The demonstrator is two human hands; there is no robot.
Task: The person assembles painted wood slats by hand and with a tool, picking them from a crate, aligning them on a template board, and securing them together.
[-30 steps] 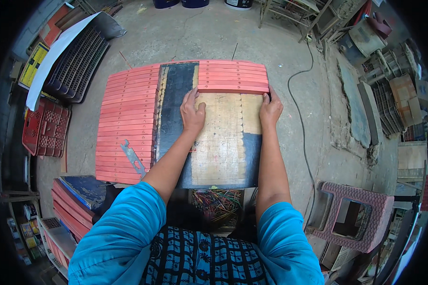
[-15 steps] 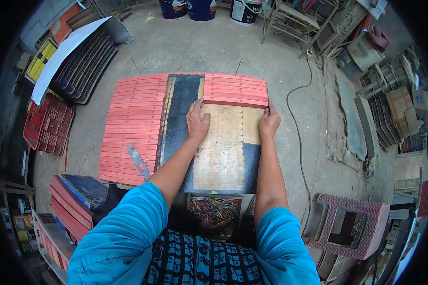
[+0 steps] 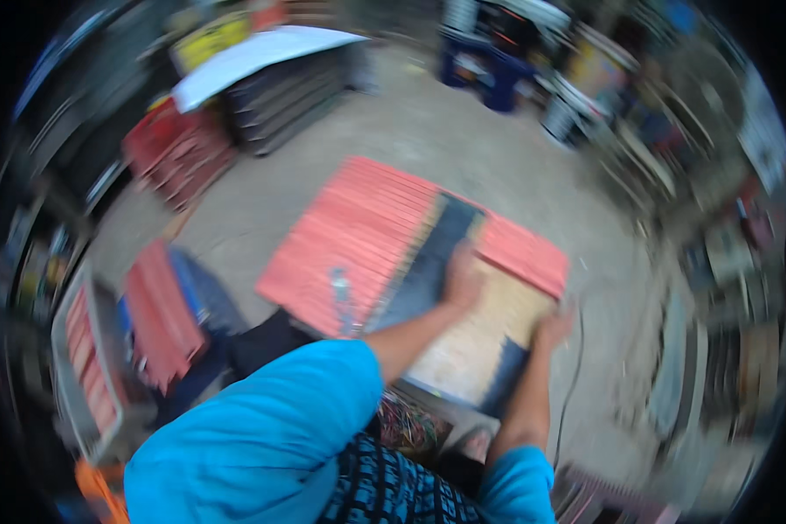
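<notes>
My left hand (image 3: 461, 278) and right hand (image 3: 552, 330) press flat, fingers spread, on the pale rectangular wooden board (image 3: 479, 341). Just beyond lie red ribbed plastic slats (image 3: 522, 253), on the grey concrete floor (image 3: 463, 148).

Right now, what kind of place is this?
Probably a workshop or storage yard: a bare concrete floor, a big panel of salmon-red slats under the hands, and more stacked red slatted pieces around.
</notes>
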